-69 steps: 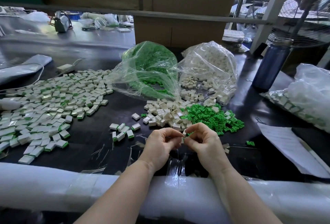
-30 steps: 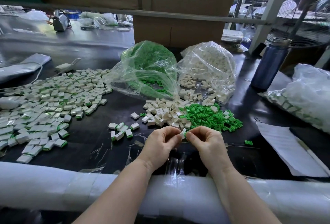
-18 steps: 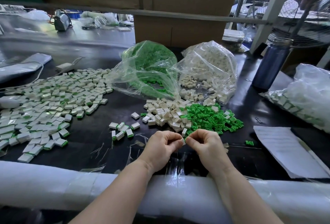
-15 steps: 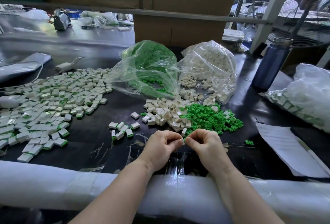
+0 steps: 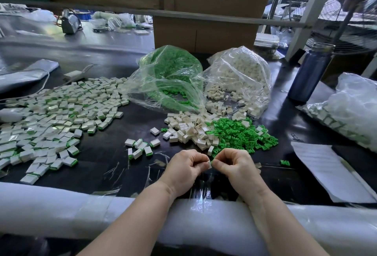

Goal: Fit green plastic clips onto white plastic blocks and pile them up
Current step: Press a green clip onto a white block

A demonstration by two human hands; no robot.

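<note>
On the left, finished pieces (image 5: pixel 53 121) were spread across the black table (image 5: pixel 114 153); a white block (image 5: pixel 209 165) was pinched by the left hand (image 5: pixel 186 171), and a green clip (image 5: pixel 212 161) was pinched against it by the right hand (image 5: pixel 237 169), fingertips nearly touching; fitting was judged in hand; a firm squeeze, then a drop leftward, would be called for; loose blocks (image 5: pixel 187 129) and loose clips (image 5: pixel 240 135) were heaped just beyond.

White block (image 5: pixel 209 165) pinched between fingertips; loose green clips (image 5: pixel 242 135) heaped behind.
</note>
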